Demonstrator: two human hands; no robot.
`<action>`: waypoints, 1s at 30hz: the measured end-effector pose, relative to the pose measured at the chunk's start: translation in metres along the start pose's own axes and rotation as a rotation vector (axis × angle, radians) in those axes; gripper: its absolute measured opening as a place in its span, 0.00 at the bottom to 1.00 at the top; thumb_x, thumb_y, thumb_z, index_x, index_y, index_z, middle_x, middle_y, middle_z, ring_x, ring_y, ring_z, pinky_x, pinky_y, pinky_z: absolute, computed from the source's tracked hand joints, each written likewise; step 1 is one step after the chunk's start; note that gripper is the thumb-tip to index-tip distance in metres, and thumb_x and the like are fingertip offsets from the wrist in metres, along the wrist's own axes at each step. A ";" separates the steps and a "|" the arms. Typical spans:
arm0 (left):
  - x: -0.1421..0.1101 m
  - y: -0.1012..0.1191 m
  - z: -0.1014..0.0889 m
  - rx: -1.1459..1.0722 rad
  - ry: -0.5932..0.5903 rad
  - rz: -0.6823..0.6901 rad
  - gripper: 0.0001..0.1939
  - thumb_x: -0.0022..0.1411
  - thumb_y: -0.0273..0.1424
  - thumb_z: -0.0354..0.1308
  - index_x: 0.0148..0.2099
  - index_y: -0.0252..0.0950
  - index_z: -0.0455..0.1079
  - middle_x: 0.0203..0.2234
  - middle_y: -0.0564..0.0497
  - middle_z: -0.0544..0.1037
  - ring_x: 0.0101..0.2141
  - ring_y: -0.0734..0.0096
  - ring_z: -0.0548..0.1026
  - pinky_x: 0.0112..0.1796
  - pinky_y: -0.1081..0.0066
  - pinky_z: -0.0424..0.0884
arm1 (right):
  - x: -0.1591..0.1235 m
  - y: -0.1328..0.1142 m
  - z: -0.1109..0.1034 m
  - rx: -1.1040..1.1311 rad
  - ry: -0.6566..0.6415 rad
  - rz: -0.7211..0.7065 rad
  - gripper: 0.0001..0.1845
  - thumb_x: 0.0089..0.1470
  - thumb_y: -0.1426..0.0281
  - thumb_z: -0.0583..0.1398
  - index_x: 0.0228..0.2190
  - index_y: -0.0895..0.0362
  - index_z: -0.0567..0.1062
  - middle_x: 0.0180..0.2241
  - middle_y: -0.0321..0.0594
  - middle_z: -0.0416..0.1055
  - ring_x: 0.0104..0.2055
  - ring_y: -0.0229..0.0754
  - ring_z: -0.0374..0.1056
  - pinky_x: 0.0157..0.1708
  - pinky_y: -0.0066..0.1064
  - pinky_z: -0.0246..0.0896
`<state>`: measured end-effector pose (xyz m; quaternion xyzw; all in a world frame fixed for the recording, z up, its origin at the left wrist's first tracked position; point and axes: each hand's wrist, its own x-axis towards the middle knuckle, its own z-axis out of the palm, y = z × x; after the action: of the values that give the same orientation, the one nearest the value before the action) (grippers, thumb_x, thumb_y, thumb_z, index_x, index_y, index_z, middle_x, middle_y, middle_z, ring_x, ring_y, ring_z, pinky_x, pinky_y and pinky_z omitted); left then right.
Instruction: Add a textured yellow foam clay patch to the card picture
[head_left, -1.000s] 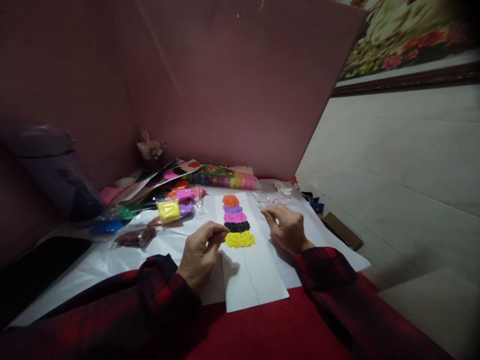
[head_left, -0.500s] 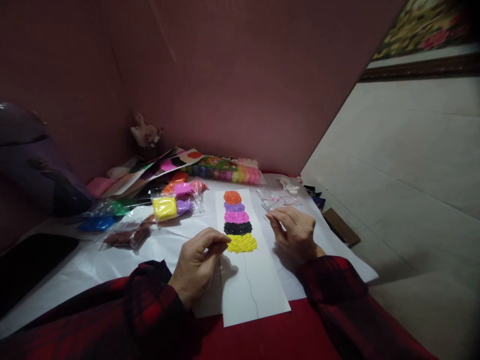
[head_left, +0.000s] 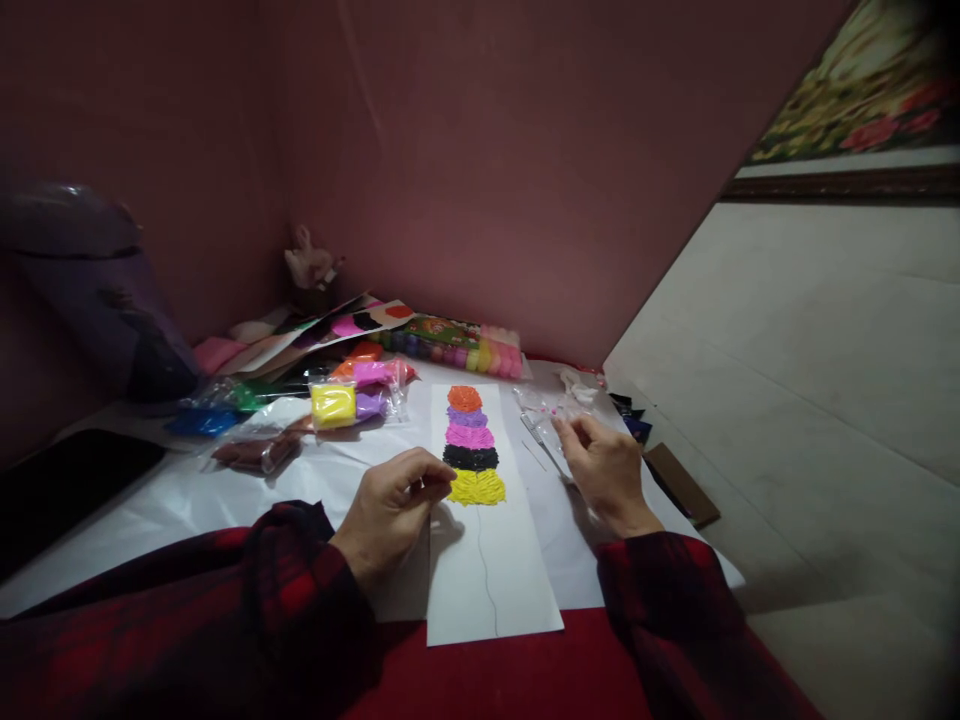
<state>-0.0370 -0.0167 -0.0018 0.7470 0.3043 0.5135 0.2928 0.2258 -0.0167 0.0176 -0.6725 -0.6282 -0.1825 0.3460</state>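
Observation:
A white paper strip lies before me, with ruffled clay bands stacked on it: orange, purple, pink, black and yellow. Below the yellow band a thin drawn line runs down. My left hand hovers at the left side of the yellow band, thumb and fingers pinched; anything between them is too small to make out. My right hand is also closed in a pinch, close to a clear plastic packet with pink specks. What it grips is hidden. Beside it lie a slim tool and a thin needle-like piece.
Bagged clay, including a yellow block, a brown packet and a blue one, lies to the left. Behind are papers and a multicoloured clay pack. A dark flat object sits far left.
My right hand has shifted right, away from the slim tool and needle-like piece, which now show more fully. My left hand stays pinched by the yellow band. The camera view has shifted slightly.

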 end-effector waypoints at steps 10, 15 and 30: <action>0.000 -0.002 0.005 -0.178 0.013 -0.222 0.03 0.51 0.25 0.60 0.28 0.34 0.75 0.23 0.50 0.77 0.26 0.72 0.74 0.28 0.73 0.71 | -0.013 0.018 0.023 -0.147 -0.282 -0.076 0.06 0.45 0.79 0.59 0.23 0.57 0.73 0.21 0.43 0.73 0.23 0.45 0.66 0.23 0.32 0.48; -0.001 -0.003 0.006 -0.197 0.016 -0.239 0.04 0.52 0.24 0.59 0.29 0.34 0.76 0.24 0.50 0.79 0.27 0.71 0.76 0.29 0.73 0.72 | -0.012 0.016 0.023 -0.133 -0.277 -0.025 0.09 0.44 0.80 0.55 0.24 0.58 0.74 0.23 0.46 0.73 0.24 0.47 0.67 0.24 0.33 0.51; 0.005 -0.007 0.004 0.166 -0.157 0.066 0.07 0.59 0.22 0.55 0.31 0.35 0.72 0.25 0.50 0.74 0.30 0.68 0.69 0.32 0.69 0.67 | 0.004 -0.043 -0.029 1.325 -0.070 0.604 0.17 0.45 0.61 0.66 0.35 0.54 0.70 0.23 0.31 0.64 0.19 0.32 0.57 0.14 0.24 0.48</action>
<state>-0.0324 -0.0091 -0.0050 0.8161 0.2972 0.4358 0.2360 0.1899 -0.0356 0.0508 -0.4713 -0.4045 0.3613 0.6955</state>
